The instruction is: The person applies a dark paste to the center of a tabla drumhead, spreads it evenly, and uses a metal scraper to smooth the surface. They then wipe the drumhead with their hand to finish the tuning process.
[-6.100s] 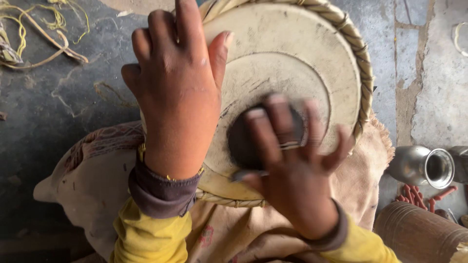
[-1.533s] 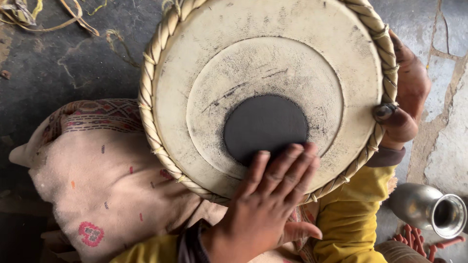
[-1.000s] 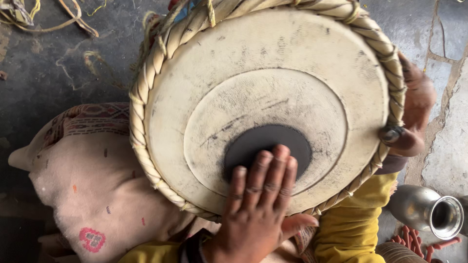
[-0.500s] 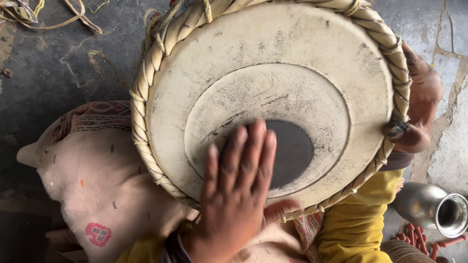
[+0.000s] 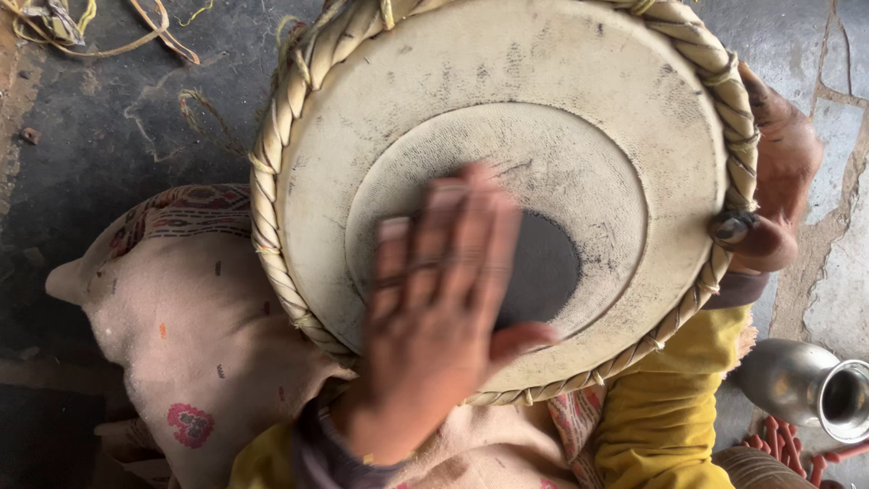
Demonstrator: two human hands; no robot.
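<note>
A: Status on the drum?

B: Hand drum (image 5: 507, 118) fills the centre of the head view, skin facing the camera, tilted a bit. Pale membrane, raised inner ring, black round patch (image 5: 543, 267) near the middle. Braided straw-coloured rim lacing (image 5: 272, 181) runs round the edge.

A: Left hand?

B: Left hand (image 5: 434, 308) lies flat on the skin, fingers spread and pointing up, covering the left part of the black patch. Grip released, open palm, nothing held. It is motion-blurred. Thumb sticks out right, over the lower skin near the rim.

A: Right hand?

B: Right hand (image 5: 769, 190) is at the drum's right edge, mostly behind the rim. Thumb hooks over the lacing, ring on it. Grip is clenched on the rim, holding the drum. Fingers behind are hidden.

A: What is under it?

B: Drum sits over the person's lap, on a pinkish patterned cloth bundle (image 5: 181, 317) to the lower left. Yellow sleeves (image 5: 670, 398) show at the bottom, with a dark cuff at the left wrist.

A: Surroundings?

B: Dark stone floor (image 5: 109, 136). Loose yellowish cord scraps (image 5: 54, 23) top left, well apart from the drum. Shiny metal pot (image 5: 806, 385) lies on its side lower right, mouth facing right, near the right sleeve. Red bits just below it, too small to tell.
</note>
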